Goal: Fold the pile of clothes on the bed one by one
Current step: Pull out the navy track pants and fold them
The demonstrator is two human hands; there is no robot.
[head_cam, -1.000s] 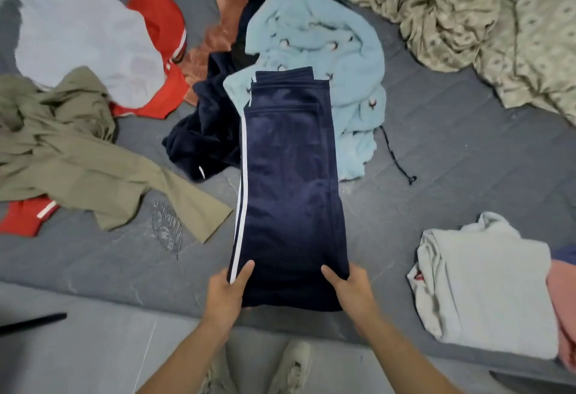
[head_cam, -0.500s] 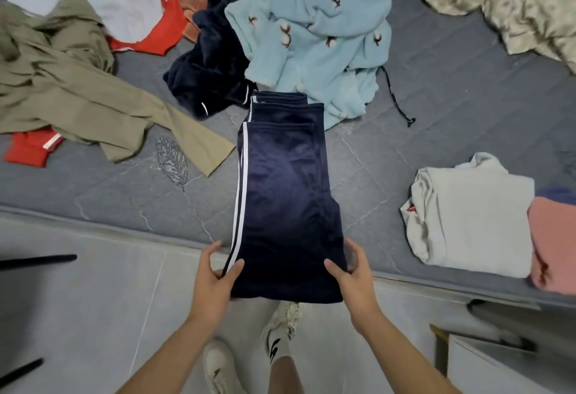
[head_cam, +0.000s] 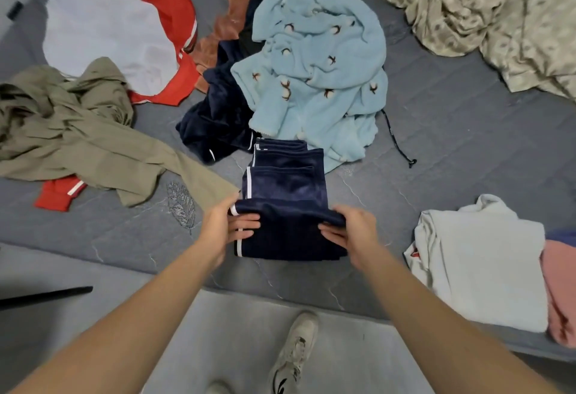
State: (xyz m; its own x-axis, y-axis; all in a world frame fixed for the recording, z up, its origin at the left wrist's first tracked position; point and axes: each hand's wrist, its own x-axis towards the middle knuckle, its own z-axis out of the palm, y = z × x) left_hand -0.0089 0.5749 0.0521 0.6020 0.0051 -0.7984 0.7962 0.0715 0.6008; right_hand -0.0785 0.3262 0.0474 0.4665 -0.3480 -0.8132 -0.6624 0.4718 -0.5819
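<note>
Gripping the folded near end of the navy trousers (head_cam: 286,194) on the bed (head_cam: 452,144): left hand (head_cam: 223,225) and right hand (head_cam: 352,228), fingers curled round the cloth.

Navy trousers (head_cam: 288,194) with white side stripe; light blue fleece (head_cam: 314,63), brown-white cotton sprigs; olive garment (head_cam: 78,132); red-white top (head_cam: 124,35); grey mattress (head_cam: 452,144).

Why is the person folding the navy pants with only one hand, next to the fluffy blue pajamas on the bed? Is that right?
Not quite. The head view shows both hands on the navy pants: the left hand and the right hand each grip the folded-over end. The rest is right: the fluffy blue pajamas lie just beyond them on the bed.
</note>
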